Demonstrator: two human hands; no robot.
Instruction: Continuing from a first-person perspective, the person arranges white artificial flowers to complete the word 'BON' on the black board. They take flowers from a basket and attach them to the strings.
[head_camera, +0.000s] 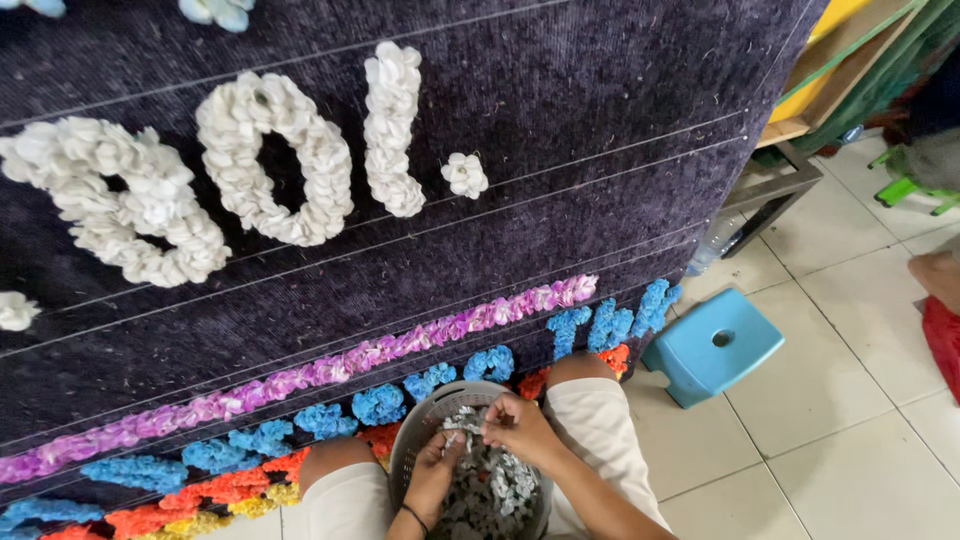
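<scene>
A dark purple board (560, 110) stood upright, bearing big white flower letters (270, 160), with a pink flower line (330, 372) and blue flower letters (490, 362) along its bottom edge. A blue stool (712, 347) sat near its lower right corner. Over the grey basket (422, 420) of grey-white paper pieces (490, 490), the right hand (520, 428) pinched one piece (462, 421); the left hand (436, 470) gripped it below.

Both hands, left hand (432, 478) and right hand (518, 428), pinch grey paper pieces (490, 485) inside grey basket (420, 420) between knees.
</scene>
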